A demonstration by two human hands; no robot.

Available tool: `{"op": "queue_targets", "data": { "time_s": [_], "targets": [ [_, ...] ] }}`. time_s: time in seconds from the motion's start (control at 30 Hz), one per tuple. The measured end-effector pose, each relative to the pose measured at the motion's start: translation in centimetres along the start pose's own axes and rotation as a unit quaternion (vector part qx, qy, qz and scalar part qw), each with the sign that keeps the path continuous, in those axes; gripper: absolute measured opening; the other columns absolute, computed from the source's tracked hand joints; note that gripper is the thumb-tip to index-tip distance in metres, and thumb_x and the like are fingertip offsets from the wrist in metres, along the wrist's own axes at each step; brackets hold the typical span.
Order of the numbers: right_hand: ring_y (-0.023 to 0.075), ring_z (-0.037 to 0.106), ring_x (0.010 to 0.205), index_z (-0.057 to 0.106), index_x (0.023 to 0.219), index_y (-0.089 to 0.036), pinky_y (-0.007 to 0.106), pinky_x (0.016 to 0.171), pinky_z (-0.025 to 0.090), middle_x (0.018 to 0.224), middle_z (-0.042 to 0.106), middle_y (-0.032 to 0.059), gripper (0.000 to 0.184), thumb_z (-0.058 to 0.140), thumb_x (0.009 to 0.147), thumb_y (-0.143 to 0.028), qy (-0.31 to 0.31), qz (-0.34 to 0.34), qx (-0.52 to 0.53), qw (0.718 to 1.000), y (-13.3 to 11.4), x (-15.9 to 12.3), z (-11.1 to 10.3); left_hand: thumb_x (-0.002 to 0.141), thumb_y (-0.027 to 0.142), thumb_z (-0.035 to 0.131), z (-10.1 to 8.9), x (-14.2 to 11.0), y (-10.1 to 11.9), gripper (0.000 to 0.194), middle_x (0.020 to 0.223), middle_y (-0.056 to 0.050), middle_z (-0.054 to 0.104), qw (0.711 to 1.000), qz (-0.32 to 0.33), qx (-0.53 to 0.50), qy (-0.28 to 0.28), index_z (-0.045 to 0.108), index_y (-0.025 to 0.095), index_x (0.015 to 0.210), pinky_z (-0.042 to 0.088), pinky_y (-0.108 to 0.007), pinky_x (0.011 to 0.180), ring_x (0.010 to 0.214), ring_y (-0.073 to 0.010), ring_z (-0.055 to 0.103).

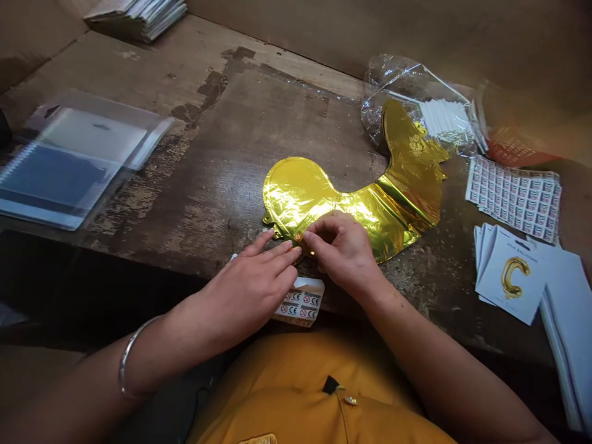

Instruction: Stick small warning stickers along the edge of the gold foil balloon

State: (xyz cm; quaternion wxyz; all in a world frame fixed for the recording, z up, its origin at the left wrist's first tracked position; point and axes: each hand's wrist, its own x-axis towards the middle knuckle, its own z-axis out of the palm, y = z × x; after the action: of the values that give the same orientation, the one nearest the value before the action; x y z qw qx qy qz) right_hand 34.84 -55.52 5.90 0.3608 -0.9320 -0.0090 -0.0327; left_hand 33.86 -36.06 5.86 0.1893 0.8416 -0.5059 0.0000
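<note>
A flat gold foil balloon (296, 191), curved like a letter C, lies on the worn wooden table in front of me. My left hand (252, 287) rests with its fingers stretched out, their tips at the balloon's near edge beside its small tabs. Partly under that hand is a sheet of CE stickers (308, 299), at the table's front edge. My right hand (345, 253) is over the balloon's near edge, thumb and forefinger pinched together. What it pinches is too small to make out. A small round orange mark (297, 237) shows on the foil by the thumb tip.
Clear plastic sleeves (69, 166) lie at the left. On the right are a larger sticker sheet (513, 197), foil balloon cards (511, 277) and a white stack (571, 320). Behind the balloon sits a clear bag of white sticks (446, 120). A paper stack (139, 18) stands back left.
</note>
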Motion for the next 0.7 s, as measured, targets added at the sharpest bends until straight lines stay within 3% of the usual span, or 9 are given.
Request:
{"op": "queue_targets", "data": {
  "time_s": [0.23, 0.43, 0.57, 0.63, 0.7],
  "targets": [
    [0.0174, 0.056, 0.076, 0.066, 0.068, -0.018, 0.034, 0.076, 0.042, 0.075, 0.065, 0.0029, 0.013, 0.064, 0.080, -0.022, -0.009, 0.003, -0.014, 1.000, 0.1, 0.0, 0.2, 0.090, 0.012, 0.049, 0.2, 0.1, -0.1, 0.013, 0.134, -0.015, 0.058, 1.000, 0.001, 0.009, 0.002, 0.062, 0.012, 0.094, 0.023, -0.050, 0.118, 0.129, -0.0246, 0.051],
    [0.0219, 0.053, 0.083, 0.063, 0.069, -0.020, 0.037, 0.079, 0.042, 0.077, 0.062, 0.0041, 0.011, 0.068, 0.077, -0.025, 0.007, 0.001, -0.093, 0.996, -0.2, -0.2, 0.5, 0.091, 0.012, 0.049, 0.1, 0.1, 0.1, 0.014, 0.131, -0.015, 0.061, 1.000, 0.001, 0.010, 0.009, 0.062, 0.012, 0.095, 0.022, -0.047, 0.119, 0.128, -0.0230, 0.052],
    [0.0246, 0.052, 0.085, 0.058, 0.092, -0.018, 0.040, 0.076, 0.044, 0.089, 0.061, 0.0082, 0.024, 0.068, 0.078, -0.035, 0.055, -0.004, -0.174, 0.983, 0.4, -0.3, 0.5, 0.090, 0.012, 0.048, 0.1, 0.3, 0.2, 0.016, 0.128, -0.015, 0.062, 1.000, -0.003, 0.010, 0.005, 0.063, 0.011, 0.093, 0.025, -0.049, 0.117, 0.124, -0.0250, 0.055],
    [0.0247, 0.053, 0.085, 0.057, 0.098, -0.016, 0.041, 0.076, 0.046, 0.093, 0.060, 0.0109, 0.017, 0.059, 0.084, -0.026, 0.095, -0.025, -0.210, 0.973, 0.5, -0.4, 0.1, 0.090, 0.011, 0.048, 0.2, 0.4, 0.2, 0.016, 0.128, -0.015, 0.063, 1.000, -0.007, 0.006, 0.000, 0.063, 0.012, 0.093, 0.026, -0.050, 0.116, 0.123, -0.0256, 0.056],
    [0.0245, 0.055, 0.089, 0.059, 0.101, -0.015, 0.041, 0.081, 0.048, 0.098, 0.062, 0.0126, 0.017, 0.049, 0.087, -0.015, 0.129, -0.092, -0.226, 0.961, 0.3, -0.7, -0.5, 0.091, 0.012, 0.047, 0.2, 0.4, 0.1, 0.016, 0.128, -0.014, 0.063, 1.000, -0.013, 0.001, 0.000, 0.063, 0.012, 0.093, 0.027, -0.051, 0.116, 0.123, -0.0258, 0.056]
  ]
}}
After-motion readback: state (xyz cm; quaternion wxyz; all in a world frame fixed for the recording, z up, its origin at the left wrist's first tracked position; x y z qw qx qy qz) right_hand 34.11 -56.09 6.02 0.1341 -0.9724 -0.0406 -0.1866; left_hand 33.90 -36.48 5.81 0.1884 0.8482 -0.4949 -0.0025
